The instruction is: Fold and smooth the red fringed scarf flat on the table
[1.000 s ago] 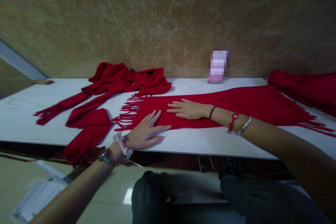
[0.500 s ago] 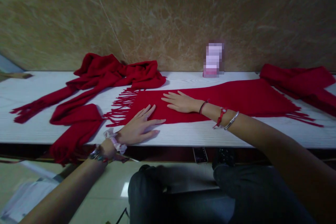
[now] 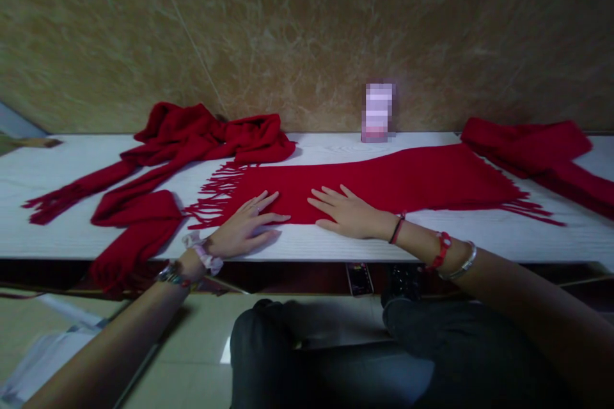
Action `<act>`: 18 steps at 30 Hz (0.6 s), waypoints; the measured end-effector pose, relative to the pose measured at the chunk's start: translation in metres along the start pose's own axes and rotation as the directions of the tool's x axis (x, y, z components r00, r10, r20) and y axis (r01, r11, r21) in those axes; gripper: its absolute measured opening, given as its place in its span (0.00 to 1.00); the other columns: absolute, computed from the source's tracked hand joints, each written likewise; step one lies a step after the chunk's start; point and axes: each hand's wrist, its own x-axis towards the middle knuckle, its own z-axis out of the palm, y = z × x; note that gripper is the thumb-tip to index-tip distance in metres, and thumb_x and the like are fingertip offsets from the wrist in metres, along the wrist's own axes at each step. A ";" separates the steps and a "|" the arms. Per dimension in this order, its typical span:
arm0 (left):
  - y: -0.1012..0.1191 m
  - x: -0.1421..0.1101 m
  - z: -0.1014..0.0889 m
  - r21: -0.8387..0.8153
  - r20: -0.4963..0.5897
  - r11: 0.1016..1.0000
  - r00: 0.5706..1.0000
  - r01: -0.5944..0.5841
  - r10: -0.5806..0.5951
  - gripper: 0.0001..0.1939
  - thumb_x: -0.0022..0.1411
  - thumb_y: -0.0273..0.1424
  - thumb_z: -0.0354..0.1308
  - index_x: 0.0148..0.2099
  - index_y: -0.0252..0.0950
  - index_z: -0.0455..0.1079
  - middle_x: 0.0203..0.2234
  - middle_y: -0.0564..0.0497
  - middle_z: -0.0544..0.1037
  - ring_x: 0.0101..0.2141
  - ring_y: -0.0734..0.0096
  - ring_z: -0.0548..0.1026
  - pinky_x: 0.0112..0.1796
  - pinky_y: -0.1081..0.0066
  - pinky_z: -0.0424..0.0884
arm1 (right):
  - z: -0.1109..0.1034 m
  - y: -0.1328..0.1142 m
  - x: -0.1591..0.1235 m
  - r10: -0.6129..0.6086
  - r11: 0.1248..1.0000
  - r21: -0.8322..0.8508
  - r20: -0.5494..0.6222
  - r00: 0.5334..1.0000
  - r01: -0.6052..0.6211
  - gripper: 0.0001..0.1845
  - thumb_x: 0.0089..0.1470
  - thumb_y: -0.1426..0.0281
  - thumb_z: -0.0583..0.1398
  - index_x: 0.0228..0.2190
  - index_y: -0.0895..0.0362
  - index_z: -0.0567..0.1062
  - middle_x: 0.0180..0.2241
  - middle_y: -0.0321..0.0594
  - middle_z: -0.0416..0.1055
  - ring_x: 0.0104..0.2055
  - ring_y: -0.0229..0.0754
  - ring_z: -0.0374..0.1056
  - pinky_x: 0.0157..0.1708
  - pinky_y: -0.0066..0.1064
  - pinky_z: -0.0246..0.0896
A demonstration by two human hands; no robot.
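A red fringed scarf (image 3: 412,182) lies spread flat across the white tabletop, its fringes at the left and right ends. My left hand (image 3: 244,225) rests on its near left corner, fingers spread, close to the left fringe. Over the near edge of the same scarf lies my right hand (image 3: 348,212), palm down with fingers apart. Neither hand grips the cloth. To the left, a crumpled red scarf (image 3: 192,140) is heaped in loose folds, one fringed end hanging over the table's front edge.
Another red scarf (image 3: 527,147) lies folded at the right. Against the marbled wall (image 3: 307,32) stands a small pixelated pink object (image 3: 378,114). A phone (image 3: 359,278) sits below the front edge of the white table (image 3: 307,249), above my knees.
My right hand has slid toward me and to the right, from the scarf's middle to its near edge. The left hand stays at the left corner. The view has shifted slightly.
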 end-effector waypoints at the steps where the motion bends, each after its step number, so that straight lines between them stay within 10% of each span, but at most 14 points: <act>1: 0.000 0.000 -0.001 -0.005 -0.001 1.000 1.000 0.002 -0.002 0.21 0.62 0.41 0.44 0.53 0.40 0.65 0.61 0.48 0.47 0.60 0.55 0.45 0.55 0.55 0.49 | -0.001 0.002 -0.002 -0.006 1.000 0.004 0.004 1.000 0.005 0.30 0.58 0.56 0.43 0.58 0.56 0.52 0.61 0.45 0.45 0.62 0.50 0.38 0.57 0.53 0.34; 8: 0.008 0.006 -0.006 -0.006 -0.075 0.999 0.996 0.054 -0.054 0.21 0.64 0.39 0.39 0.49 0.38 0.67 0.56 0.45 0.60 0.57 0.58 0.53 0.53 0.54 0.55 | -0.003 0.007 -0.004 -0.147 0.988 0.044 0.037 0.988 0.145 0.23 0.59 0.59 0.44 0.56 0.45 0.55 0.61 0.36 0.46 0.62 0.54 0.37 0.54 0.60 0.33; 18: 0.023 0.037 -0.005 0.278 -0.104 0.948 0.975 -0.159 0.194 0.16 0.61 0.27 0.44 0.48 0.38 0.68 0.40 0.49 0.74 0.39 0.68 0.72 0.39 0.70 0.69 | -0.009 0.003 -0.007 -0.199 0.979 -0.078 -0.148 0.969 0.189 0.14 0.51 0.76 0.55 0.41 0.61 0.72 0.43 0.46 0.71 0.46 0.43 0.64 0.46 0.36 0.56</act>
